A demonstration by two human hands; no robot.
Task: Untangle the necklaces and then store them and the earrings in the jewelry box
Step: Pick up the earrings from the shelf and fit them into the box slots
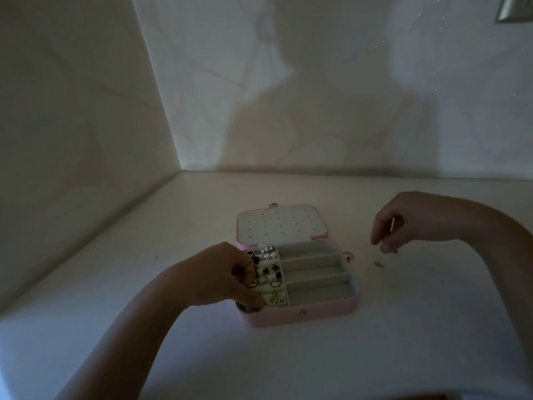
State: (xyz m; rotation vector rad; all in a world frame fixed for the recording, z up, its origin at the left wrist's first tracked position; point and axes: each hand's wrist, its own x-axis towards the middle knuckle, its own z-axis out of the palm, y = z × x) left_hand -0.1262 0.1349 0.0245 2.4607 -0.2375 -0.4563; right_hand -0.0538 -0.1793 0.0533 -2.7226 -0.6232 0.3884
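A pink jewelry box (317, 308) lies open on the white table, its lid (281, 223) folded back with a dotted white panel. Several earrings (269, 274) fill the rolls in its left section; the grey slots (314, 272) on the right hold nothing. My left hand (222, 272) curls over the box's left side, fingertips among the earrings, pinching a small one. My right hand (403, 223) hovers to the right of the box, fingers pinched on a small earring (395, 251) just above the table. Another earring (378, 264) and a gold earring (348, 255) lie loose beside the box.
The white table (346, 356) sits in a corner, with walls (86, 111) at the left and back. The light is dim. A wall plate (516, 8) shows at the top right.
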